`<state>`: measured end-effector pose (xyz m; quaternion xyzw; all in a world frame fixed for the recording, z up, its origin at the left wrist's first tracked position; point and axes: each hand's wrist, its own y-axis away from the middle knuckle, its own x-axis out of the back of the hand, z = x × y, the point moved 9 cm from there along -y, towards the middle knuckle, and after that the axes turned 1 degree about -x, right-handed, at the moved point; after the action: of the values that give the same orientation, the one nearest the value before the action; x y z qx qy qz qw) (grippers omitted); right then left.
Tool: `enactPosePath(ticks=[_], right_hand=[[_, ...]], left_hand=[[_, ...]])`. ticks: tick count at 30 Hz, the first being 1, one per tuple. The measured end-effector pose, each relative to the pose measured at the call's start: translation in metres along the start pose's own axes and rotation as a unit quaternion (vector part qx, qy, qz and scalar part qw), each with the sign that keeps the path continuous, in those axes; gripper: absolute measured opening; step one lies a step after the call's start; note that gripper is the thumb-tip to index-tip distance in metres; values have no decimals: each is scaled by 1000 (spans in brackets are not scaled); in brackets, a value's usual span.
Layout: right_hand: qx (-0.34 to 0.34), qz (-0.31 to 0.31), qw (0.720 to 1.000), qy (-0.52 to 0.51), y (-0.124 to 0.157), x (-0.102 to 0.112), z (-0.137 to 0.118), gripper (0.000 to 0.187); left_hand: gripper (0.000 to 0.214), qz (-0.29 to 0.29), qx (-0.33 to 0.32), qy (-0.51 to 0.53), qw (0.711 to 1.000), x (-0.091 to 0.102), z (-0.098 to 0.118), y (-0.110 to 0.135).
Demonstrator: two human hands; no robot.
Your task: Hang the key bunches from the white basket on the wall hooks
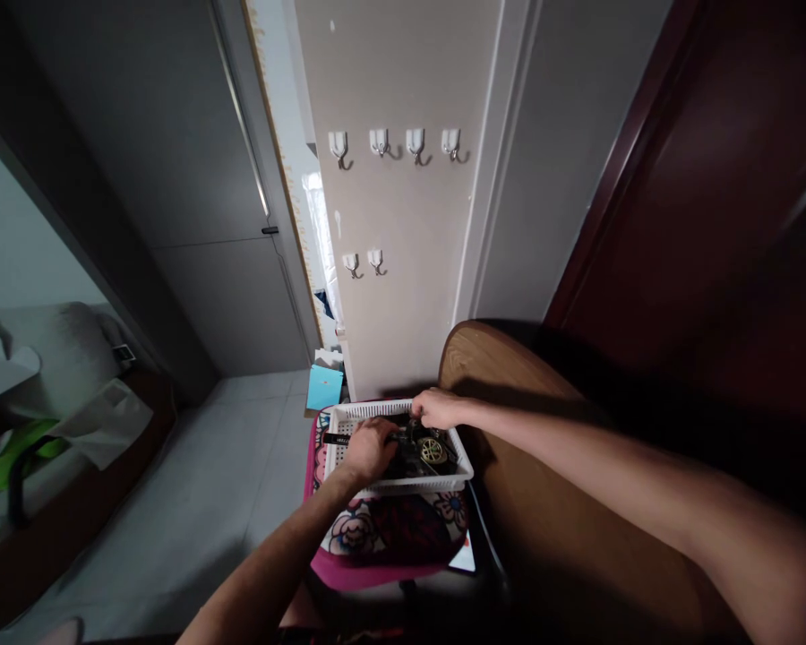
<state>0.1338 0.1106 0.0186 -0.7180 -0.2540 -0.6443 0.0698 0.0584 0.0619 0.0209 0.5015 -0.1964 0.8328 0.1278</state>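
A white plastic basket [403, 488] with slotted walls sits on a padded seat [390, 573] with a floral cover and pink edge. Dark items lie in it, among them a black piece with a round gold emblem [433, 450]. My left hand [371, 448] reaches in over the left half, fingers curled among the dark items; what they grip is hidden. A black strip with pale lettering [337, 439] sticks out to its left. At the basket's far right side, my right hand [435, 409] is closed, fingertips down by the dark items; its hold is too small to make out.
A brown wooden board with a rounded corner [551, 475] stands right of the seat. Ahead, a pale panel [403, 331] carries several white hooks [415, 143]. A light blue box [324, 387] is on the tiled floor [221, 502]. Cluttered white and green things [23, 448] lie at far left.
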Motion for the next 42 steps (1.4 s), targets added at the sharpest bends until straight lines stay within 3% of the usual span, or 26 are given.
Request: enactPosePath(ticks=[5, 10, 13, 19, 22, 27, 30, 32, 35, 38, 42], right_hand=[[-7, 45, 998, -53, -5, 16, 8, 22], [21, -2, 1000, 14, 2, -10, -5, 22], [9, 3, 999, 42, 3, -17, -8, 24], [11, -21, 998, -55, -5, -8, -7, 23], [13, -11, 998, -54, -5, 1, -3, 25], [-36, -11, 999, 35, 1, 2, 10, 26], [7, 29, 999, 31, 2, 5, -1, 25], [59, 56, 996, 22, 2, 7, -13, 22], [98, 46, 994, 16, 2, 1, -24, 19], [93, 36, 995, -15, 1, -1, -26, 20], [84, 63, 979, -178, -2, 12, -27, 31]], left_hand=[[21, 8, 8, -21, 1000, -4, -6, 3], [21, 1, 9, -30, 1000, -4, -5, 2], [21, 3, 8, -38, 999, -4, -4, 2], [21, 2, 17, -34, 999, -3, -9, 0], [23, -24, 22, -42, 999, -4, -10, -1], [28, -96, 11, -115, 989, -11, 2, -3], [17, -89, 30, -120, 988, -8, 1, -8], [13, -70, 52, -68, 994, -5, -7, -10], [12, -44, 99, 83, 991, -1, -27, -13], [9, -4, 140, 248, 958, 6, -43, -15], [10, 61, 144, 397, 904, 21, -46, -20]])
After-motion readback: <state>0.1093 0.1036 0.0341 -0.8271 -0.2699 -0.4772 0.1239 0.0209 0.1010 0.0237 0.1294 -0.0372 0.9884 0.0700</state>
